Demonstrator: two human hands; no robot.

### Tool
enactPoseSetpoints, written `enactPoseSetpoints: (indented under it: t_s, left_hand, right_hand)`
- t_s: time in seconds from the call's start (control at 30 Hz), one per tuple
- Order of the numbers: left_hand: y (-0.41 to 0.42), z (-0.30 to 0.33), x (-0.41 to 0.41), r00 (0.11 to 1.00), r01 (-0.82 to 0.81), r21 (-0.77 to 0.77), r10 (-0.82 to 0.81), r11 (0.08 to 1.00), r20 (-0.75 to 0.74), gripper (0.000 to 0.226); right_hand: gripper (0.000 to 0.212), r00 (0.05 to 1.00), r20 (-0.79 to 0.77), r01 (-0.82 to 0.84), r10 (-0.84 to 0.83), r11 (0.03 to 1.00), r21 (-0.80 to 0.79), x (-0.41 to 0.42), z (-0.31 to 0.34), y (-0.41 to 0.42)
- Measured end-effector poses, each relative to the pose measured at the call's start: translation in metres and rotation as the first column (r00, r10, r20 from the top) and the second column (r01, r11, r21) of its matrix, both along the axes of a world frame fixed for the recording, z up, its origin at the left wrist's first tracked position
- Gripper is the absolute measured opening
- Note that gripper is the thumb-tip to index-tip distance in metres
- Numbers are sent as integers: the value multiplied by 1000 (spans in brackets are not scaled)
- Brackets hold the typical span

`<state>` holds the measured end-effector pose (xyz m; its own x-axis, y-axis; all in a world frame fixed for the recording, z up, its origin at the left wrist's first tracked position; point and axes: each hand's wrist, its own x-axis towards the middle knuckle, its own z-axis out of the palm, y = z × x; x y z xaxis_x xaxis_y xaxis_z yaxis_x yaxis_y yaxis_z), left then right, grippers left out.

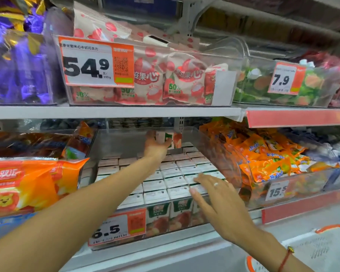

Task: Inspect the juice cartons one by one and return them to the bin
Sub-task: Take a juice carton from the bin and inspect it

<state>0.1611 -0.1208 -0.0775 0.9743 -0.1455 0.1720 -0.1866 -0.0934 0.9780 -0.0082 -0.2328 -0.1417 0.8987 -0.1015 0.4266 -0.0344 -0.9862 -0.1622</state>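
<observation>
Starting at the left, our left hand (pixel 155 146) reaches deep along the shelf, to the far end of the clear bin (pixel 214 152), and its grip is curled round one juice carton (pixel 170 139), fingers wrapped on the white side with the green and red print facing right. The carton stands upright, its long axis vertical, held above the back rows and apart from the packed cartons (pixel 165 181) below it, which fill the bin in tight rows with their white tops up. The spot it must go back to looks to be directly under and slightly forward of the grip, though the hand hides the exact gap, so we cannot tell which slot is free. Moving right, our right hand (pixel 214 193) lies flat and relaxed, fingers straight and spread over the tops of the front-right cartons, holding nothing; whether the fingertips actually touch the tops we cannot tell. We judge the left hand the one to lower the carton, since it alone has it, keeping the carton vertical so it slides between its neighbours, while the nearer right hand is placed to steady the front rows.
</observation>
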Motion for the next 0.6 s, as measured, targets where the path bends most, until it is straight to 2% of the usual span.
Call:
enactPoseSetpoints:
  t_s: [0.1, 0.2, 0.27, 0.4, 0.6]
  left_hand:
    - [-13, 4, 25, 988, 1, 302, -48, 953, 149, 57]
    - [-17, 19, 44, 956, 6, 618, -187, 786, 228, 63]
    - [-19, 31, 49, 925, 33, 760, -308, 649, 223, 64]
    - [-24, 43, 57, 894, 71, 895, -426, 440, 139, 60]
    - [-32, 45, 63, 858, 42, 933, -491, 359, 150, 62]
  right_hand:
    - [74, 1000, -5, -22, 22, 1000, -21, 1, 2, -3]
    - [76, 999, 3, -32, 32, 999, -36, 2, 5, -7]
    - [76, 999, 5, -33, 33, 999, -38, 2, 4, -8]
    - [75, 999, 14, -31, 32, 999, -22, 2, 0, -8]
    - [78, 999, -8, -47, 47, 999, -9, -1, 2, -8]
